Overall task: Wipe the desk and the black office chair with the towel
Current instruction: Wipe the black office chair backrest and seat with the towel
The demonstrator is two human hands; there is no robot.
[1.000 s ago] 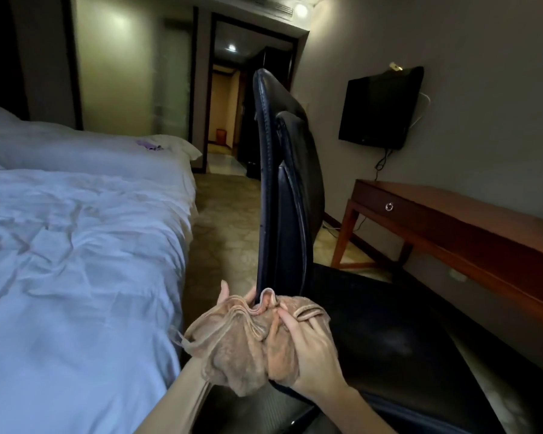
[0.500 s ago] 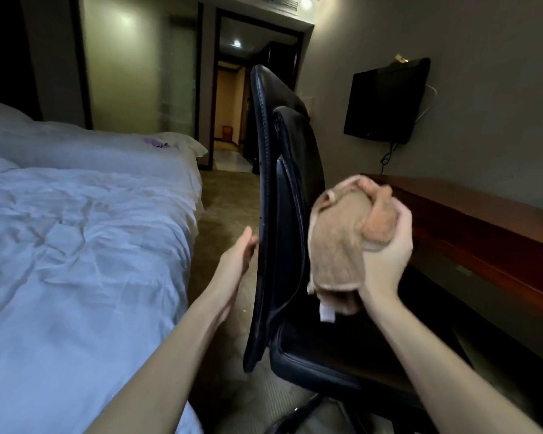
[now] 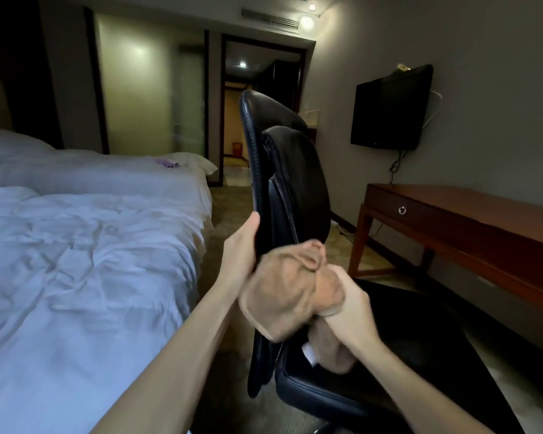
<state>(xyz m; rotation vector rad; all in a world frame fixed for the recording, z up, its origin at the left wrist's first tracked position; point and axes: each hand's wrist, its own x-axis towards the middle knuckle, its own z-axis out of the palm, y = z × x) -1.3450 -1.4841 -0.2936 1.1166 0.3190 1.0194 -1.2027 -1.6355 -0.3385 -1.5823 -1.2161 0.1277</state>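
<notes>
The black office chair (image 3: 289,183) stands in the middle, seen edge-on, its backrest upright and its seat (image 3: 405,355) stretching to the right. My left hand (image 3: 242,245) grips the backrest's left edge, thumb on the near side. My right hand (image 3: 348,311) holds a bunched tan towel (image 3: 282,292) against the lower front of the backrest. The wooden desk (image 3: 470,220) stands along the right wall, apart from both hands.
A bed with white sheets (image 3: 76,261) fills the left side, close to the chair. A black TV (image 3: 392,111) hangs on the wall above the desk. An open doorway (image 3: 261,120) lies behind the chair. Carpet runs between bed and chair.
My left hand has closed round the backrest's edge. My right hand has brought the towel down and left from mid-backrest height to the lower backrest.
</notes>
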